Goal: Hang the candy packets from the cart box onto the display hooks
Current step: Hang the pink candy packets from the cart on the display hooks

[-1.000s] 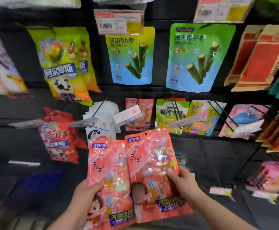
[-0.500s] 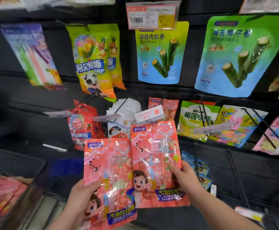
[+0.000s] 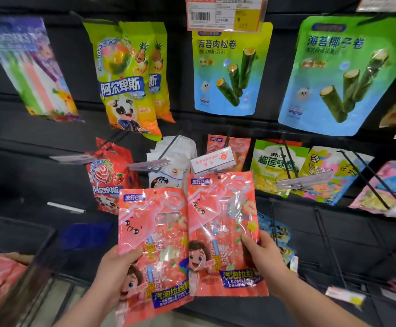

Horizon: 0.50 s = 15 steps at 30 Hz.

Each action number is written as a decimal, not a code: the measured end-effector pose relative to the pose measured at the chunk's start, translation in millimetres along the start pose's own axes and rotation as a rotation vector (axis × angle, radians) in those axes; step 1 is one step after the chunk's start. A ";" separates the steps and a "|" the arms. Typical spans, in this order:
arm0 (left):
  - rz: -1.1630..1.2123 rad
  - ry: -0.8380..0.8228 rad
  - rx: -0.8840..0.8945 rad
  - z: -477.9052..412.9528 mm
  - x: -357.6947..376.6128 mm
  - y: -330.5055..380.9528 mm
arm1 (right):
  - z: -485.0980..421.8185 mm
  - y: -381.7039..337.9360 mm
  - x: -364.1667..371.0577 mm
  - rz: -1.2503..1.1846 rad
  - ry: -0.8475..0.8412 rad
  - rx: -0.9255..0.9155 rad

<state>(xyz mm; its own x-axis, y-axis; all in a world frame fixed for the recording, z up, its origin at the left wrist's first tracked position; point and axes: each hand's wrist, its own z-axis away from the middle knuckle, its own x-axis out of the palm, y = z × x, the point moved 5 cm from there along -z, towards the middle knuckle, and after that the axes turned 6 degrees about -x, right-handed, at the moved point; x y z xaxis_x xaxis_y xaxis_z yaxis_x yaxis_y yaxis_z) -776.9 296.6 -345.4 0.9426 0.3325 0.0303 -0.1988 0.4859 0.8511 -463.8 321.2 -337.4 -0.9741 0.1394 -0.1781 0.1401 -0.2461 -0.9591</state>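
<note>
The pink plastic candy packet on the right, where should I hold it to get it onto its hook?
Hold the pink plastic candy packet by its lower right edge, coming from the right, as the right hand does. It is a flat upright pouch, and that leaves the hang hole at its top centre clear.

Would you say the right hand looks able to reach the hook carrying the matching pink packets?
Probably yes: the right hand holds its pink packet with the top edge just below the white tag fronting the hung matching packets, nothing between them; the left hand holds a second packet lower, aside.
</note>
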 end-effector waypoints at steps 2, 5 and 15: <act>0.003 0.012 0.001 -0.1 -2.9 -0.9 | -2.2 0.8 1.2 0.005 0.008 -0.009; 0.018 0.038 0.006 0.2 -8.9 -2.2 | -7.5 -0.1 4.2 0.018 0.028 -0.007; 0.034 0.041 0.001 0.8 -16.3 -3.3 | -56.5 -3.0 14.9 0.089 0.096 0.030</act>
<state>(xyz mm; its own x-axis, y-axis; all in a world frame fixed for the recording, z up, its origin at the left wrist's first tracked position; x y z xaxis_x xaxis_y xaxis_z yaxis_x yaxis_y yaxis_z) -791.4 288.9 -348.3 0.9234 0.3820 0.0377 -0.2303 0.4728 0.8505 -468.7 378.2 -349.6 -0.9366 0.2062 -0.2833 0.2180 -0.2899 -0.9319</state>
